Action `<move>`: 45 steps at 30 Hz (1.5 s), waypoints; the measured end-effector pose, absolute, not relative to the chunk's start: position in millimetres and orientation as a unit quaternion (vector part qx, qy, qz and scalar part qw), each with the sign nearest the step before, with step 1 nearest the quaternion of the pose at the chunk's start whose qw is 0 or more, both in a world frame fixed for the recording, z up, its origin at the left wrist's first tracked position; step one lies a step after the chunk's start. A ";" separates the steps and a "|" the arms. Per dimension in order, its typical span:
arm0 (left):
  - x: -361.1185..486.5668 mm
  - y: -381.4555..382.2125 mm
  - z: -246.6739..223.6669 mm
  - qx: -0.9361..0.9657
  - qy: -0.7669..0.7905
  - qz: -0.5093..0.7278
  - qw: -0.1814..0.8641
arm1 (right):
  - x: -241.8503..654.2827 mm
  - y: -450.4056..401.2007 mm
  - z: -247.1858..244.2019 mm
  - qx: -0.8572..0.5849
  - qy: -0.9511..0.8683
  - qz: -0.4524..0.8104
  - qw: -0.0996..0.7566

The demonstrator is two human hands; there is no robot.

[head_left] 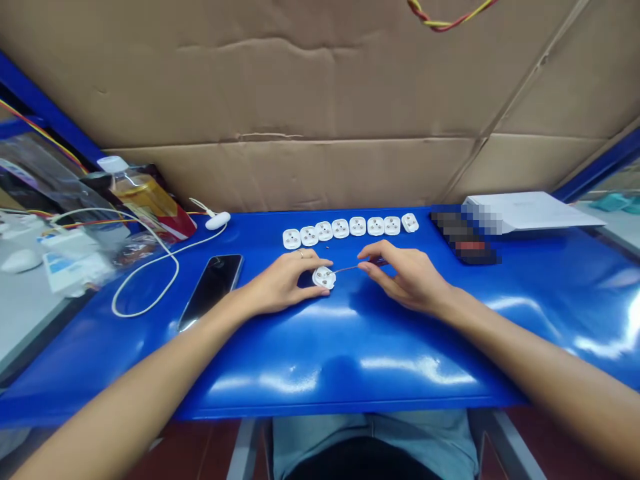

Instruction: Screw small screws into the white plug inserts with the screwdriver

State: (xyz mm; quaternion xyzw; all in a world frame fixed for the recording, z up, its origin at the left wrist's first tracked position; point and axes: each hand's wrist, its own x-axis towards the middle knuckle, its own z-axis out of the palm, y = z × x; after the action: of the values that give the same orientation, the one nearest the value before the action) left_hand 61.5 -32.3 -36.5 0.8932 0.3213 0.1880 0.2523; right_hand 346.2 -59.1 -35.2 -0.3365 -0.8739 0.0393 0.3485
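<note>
My left hand (pixel 285 283) grips the left side of a small white plastic piece (pixel 325 278) between thumb and fingers, against the blue tabletop (pixel 320 373). Metal parts show inside that piece. My right hand (pixel 407 273) pinches a thin screwdriver (pixel 347 269) with a dark handle. Its shaft points left, and the tip is at the white piece. Behind both hands, several similar white pieces (pixel 357 227) form a row. A tiny dark bit (pixel 327 247) lies between the row and the held piece.
A dark phone (pixel 213 290) and a white cable (pixel 145 311) lie at the left, near a bottle (pixel 150 200). On the right are a dark, partly blurred object (pixel 457 233) and a white box (pixel 535 210). Cardboard (pixel 320 87) stands behind the table.
</note>
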 end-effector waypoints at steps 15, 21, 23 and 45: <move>58.5 -32.8 -35.1 0.894 0.318 0.170 0.265 | 339.1 -67.9 -33.0 -0.300 -0.889 -0.008 0.344; 64.0 -36.3 -33.7 0.894 0.307 0.168 0.280 | 337.4 -71.9 -26.3 -0.367 -0.862 -0.058 0.345; 66.3 -37.4 -32.8 0.893 0.309 0.164 0.282 | 337.7 -71.5 -23.0 -0.357 -0.869 -0.035 0.341; 70.2 -38.1 -40.1 0.896 0.300 0.185 0.270 | 342.0 -72.4 -15.5 -0.305 -0.902 -0.055 0.302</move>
State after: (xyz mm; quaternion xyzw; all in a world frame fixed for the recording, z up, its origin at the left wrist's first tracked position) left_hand 70.2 -38.1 -40.1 0.8960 0.3002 0.1851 0.2699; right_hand 342.0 -72.4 -15.5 -0.3046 -0.9016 -0.0547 0.3023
